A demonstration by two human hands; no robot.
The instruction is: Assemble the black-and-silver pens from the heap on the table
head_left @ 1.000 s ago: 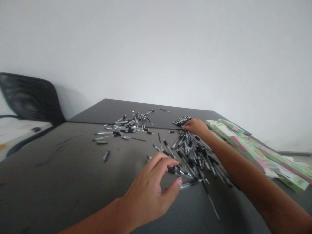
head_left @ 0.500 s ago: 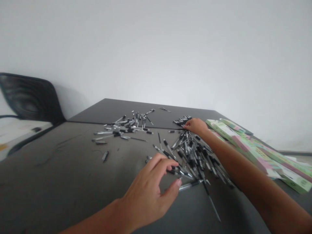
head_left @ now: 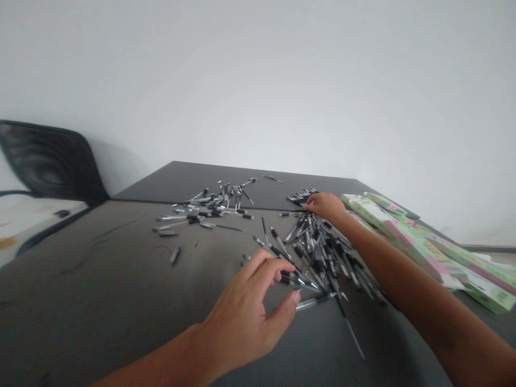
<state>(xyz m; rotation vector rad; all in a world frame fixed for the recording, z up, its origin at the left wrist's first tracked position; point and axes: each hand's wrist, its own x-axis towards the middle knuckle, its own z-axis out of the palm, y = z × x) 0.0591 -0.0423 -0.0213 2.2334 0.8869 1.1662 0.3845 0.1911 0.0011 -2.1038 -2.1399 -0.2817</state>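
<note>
A big heap of black and clear pens (head_left: 322, 252) lies on the dark table (head_left: 100, 279). My left hand (head_left: 248, 317) hovers at the heap's near left edge, fingers curved and apart, thumb by a single pen (head_left: 312, 302); nothing is in it. My right hand (head_left: 325, 206) reaches across to the far side, its fingers resting on a small neat row of pens (head_left: 300, 196); I cannot see whether they grip any. A second looser pile of pens and parts (head_left: 213, 207) lies farther left.
Flat green and pink cardboard boxes (head_left: 423, 242) are stacked along the table's right edge. A black mesh chair (head_left: 48, 161) stands at the left. A lone pen part (head_left: 174, 255) and a refill (head_left: 350, 336) lie apart. A white wall is behind.
Hardly anything has moved; my left fingers curled slightly and the view shifted a little. My right hand stays on the far row of pens.
</note>
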